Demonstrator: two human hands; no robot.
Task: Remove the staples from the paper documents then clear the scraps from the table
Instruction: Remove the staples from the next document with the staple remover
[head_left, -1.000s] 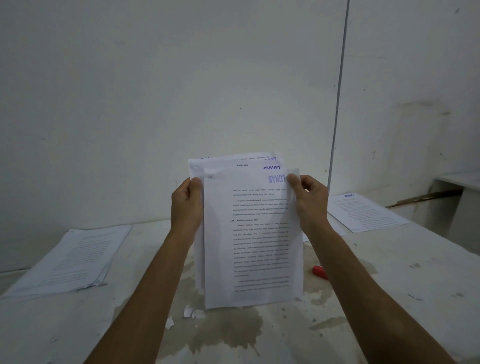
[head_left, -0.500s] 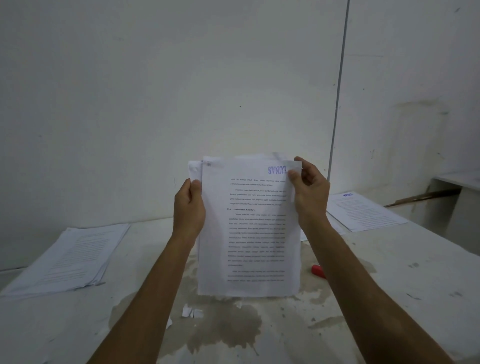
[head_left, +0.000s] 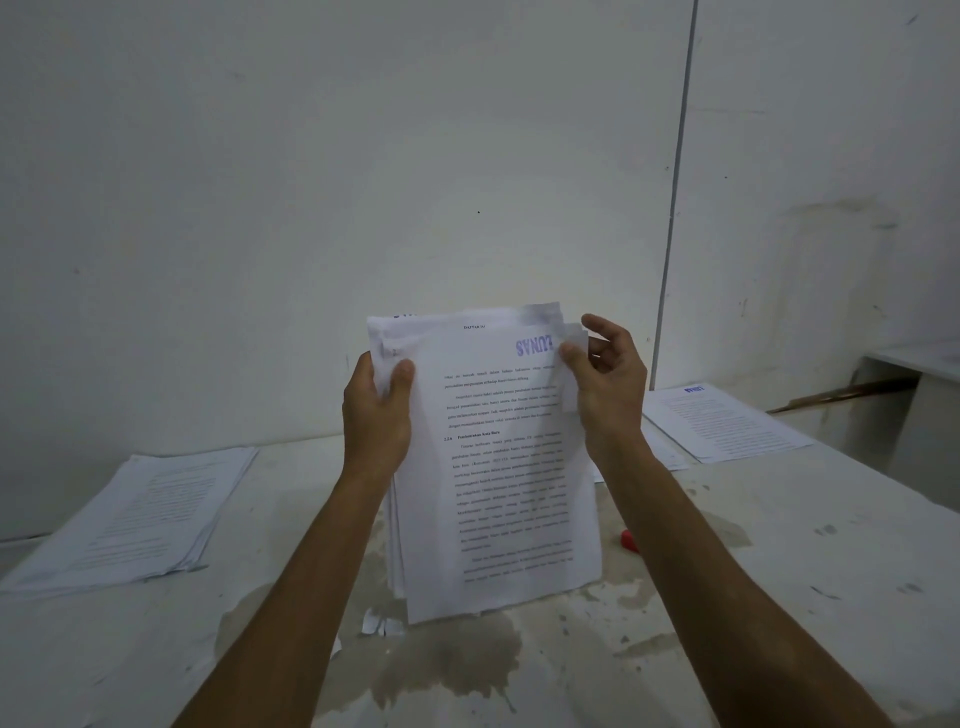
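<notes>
A bundle of printed sheets (head_left: 498, 467) stands upright in front of me, its lower edge just above the table (head_left: 779, 571). My left hand (head_left: 376, 415) grips its upper left edge, thumb on the front page. My right hand (head_left: 605, 384) pinches the upper right corner of the front sheet, near a purple stamp, with the other fingers spread behind. The pages are fanned apart at the top. Small white paper scraps (head_left: 382, 623) lie on the table below the bundle. A red tool (head_left: 628, 540) peeks out behind my right forearm.
A pile of papers (head_left: 140, 519) lies at the table's left. Another printed sheet (head_left: 727, 421) lies at the back right. The tabletop is stained in the middle. A white wall stands close behind, and a lower ledge (head_left: 924, 364) sits at far right.
The bundle has shifted slightly lower and its sheets have fanned apart at the top. My right hand has opened its back fingers while still pinching the front sheet's corner.
</notes>
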